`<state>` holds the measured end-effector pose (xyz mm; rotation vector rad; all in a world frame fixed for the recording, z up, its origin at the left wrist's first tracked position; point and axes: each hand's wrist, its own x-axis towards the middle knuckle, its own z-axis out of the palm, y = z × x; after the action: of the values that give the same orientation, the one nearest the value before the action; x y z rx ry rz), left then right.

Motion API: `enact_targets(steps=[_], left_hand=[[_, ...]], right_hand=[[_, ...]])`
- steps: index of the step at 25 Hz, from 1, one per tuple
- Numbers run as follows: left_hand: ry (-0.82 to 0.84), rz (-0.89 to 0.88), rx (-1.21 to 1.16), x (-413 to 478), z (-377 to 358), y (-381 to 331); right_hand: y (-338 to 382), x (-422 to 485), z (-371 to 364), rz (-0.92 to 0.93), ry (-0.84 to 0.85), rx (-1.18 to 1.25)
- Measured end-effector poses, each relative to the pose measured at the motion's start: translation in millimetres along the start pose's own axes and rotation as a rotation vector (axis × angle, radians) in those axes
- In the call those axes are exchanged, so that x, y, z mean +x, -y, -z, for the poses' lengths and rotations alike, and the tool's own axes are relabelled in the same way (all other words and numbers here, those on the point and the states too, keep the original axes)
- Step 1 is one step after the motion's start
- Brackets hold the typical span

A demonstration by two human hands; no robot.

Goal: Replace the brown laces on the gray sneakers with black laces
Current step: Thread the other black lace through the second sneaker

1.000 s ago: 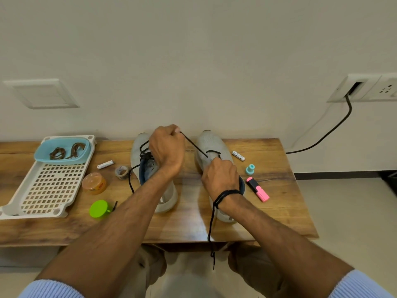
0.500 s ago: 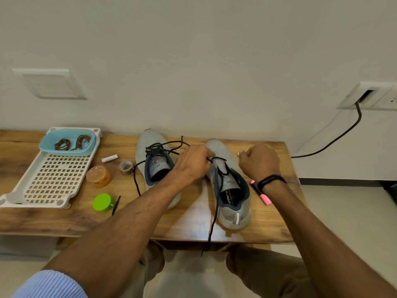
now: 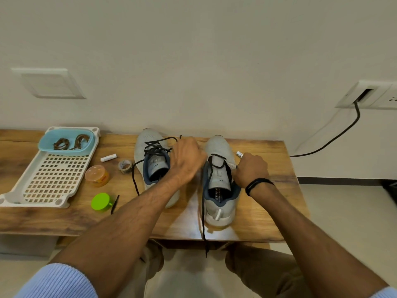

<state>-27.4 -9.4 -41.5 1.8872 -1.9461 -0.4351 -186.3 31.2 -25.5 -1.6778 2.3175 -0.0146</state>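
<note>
Right-side gray mesh sneaker [image 3: 218, 146] on wooden counter [image 3: 268, 211], thin black lace [image 3: 205, 244] part threaded. Right grip [image 3: 251, 171] curled, apparently pinching lace at outer eyelet; left grip [image 3: 189, 160] curled, hold hidden, cannot tell. Pull evenly, keep lace untwisted

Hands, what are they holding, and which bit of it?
The right hand pinches the black lace near its tip, beside the right sneaker. The left hand hides its fingers, so its hold cannot be told.
</note>
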Motion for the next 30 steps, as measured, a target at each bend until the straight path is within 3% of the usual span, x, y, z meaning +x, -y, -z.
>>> enact_targets(steps=[3,6,13,17,19,22,30], left_hand=[[-0.129,0.119,-0.080,4,15,7],[-0.155,0.122,-0.052,2,22,8],[0.101,-0.050,0.245,2,17,7],[0.124,-0.086,0.024,0,8,-6],[0.257,-0.010,-0.122,-1,4,-14],[0.424,0.012,-0.131,-4,-2,-18],[0.309,-0.129,0.001,-1,1,-18]], right_hand=[[0,0,2,0.022,-0.002,-0.027],[-1,0,3,0.020,-0.012,-0.027],[-5,-2,2,0.018,-0.055,-0.007],[9,-7,2,0.103,-0.196,0.076],[17,-8,-1,0.114,-0.077,0.157],[19,-7,-7,0.118,0.092,0.188],[29,-13,-2,0.123,0.185,0.260]])
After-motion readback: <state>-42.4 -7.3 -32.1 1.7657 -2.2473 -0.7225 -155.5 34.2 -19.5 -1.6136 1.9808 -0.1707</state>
